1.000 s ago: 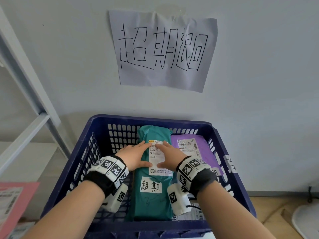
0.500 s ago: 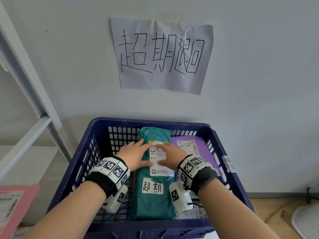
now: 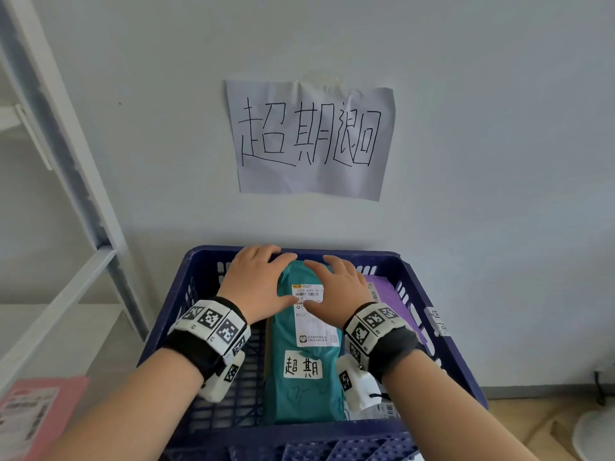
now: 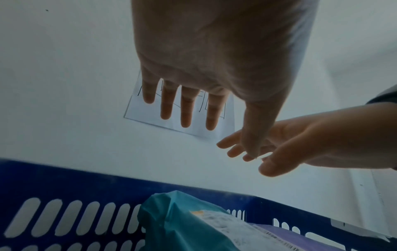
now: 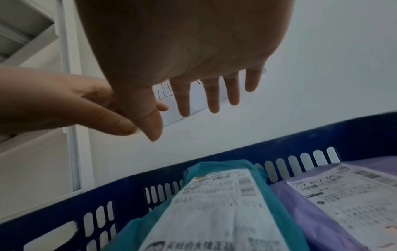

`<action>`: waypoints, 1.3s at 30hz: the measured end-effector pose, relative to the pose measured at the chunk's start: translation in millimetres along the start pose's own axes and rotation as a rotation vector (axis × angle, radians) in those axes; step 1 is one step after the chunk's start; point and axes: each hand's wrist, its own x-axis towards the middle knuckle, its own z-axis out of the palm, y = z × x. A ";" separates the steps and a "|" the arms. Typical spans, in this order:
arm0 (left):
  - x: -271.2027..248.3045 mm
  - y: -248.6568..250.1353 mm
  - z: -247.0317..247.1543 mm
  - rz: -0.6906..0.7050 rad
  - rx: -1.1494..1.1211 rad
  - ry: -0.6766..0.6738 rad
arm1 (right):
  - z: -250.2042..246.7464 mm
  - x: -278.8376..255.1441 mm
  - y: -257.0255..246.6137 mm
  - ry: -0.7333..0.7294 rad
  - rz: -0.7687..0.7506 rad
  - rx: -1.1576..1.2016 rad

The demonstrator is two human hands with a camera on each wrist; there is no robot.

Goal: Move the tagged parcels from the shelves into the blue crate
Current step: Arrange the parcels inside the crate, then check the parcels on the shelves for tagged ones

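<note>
Both the left hand [image 3: 254,281] and right hand [image 3: 336,291] hover with fingers spread, holding nothing, above the teal parcel [image 3: 304,387] lying in the blue crate [image 3: 442,331], purple parcel [image 3: 391,294] at its 3 o'clock.

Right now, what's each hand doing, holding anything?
Left hand: open, fingers straight, holding nothing.
Right hand: open, fingers straight, holding nothing.

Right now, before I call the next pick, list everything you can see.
blue crate: 1, dark blue, slotted, against wall.
teal parcel: 1, teal, in crate, white handwritten tag.
purple parcel: 1, purple, in crate, right of teal parcel.
paper sign: 1, white, handwritten, on wall above crate.
shelf frame: 1, white, at left.
pink parcel: 1, pink, lower left, outside crate.
left hand: fingers straight, above teal parcel.
right hand: fingers straight, above teal parcel.
</note>
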 end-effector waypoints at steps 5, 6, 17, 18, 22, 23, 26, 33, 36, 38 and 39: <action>-9.1 -6.0 -4.4 0.009 -0.008 0.075 | -6.9 -12.9 -7.0 0.043 0.027 -0.002; -10.8 -8.1 -5.1 0.007 -0.016 0.088 | -8.2 -15.9 -7.6 0.056 0.033 0.000; -47.4 -1.8 -24.8 -0.025 -0.047 0.197 | -20.0 -52.0 -17.3 0.100 0.004 -0.010; -52.8 0.6 -26.4 -0.034 -0.052 0.213 | -21.4 -56.1 -18.0 0.107 -0.009 -0.015; -81.0 14.3 -28.6 -0.088 -0.066 0.227 | -23.4 -77.7 -20.2 0.120 -0.070 -0.016; -90.4 18.4 -29.0 -0.111 -0.057 0.215 | -22.8 -84.9 -20.7 0.115 -0.084 -0.021; -123.3 32.2 -29.7 -0.154 -0.041 0.214 | -17.8 -111.5 -22.5 0.090 -0.118 -0.019; -215.4 60.0 -31.1 -0.283 0.017 0.204 | 4.9 -177.4 -36.2 0.053 -0.233 0.023; -258.9 63.9 -27.1 -0.356 0.000 0.175 | 16.0 -201.1 -51.3 0.033 -0.289 0.048; -289.1 61.5 -27.5 -0.421 0.023 0.156 | 27.1 -214.5 -66.8 0.007 -0.337 0.062; -303.9 59.0 -28.9 -0.448 0.031 0.154 | 32.3 -220.6 -76.1 -0.008 -0.368 0.065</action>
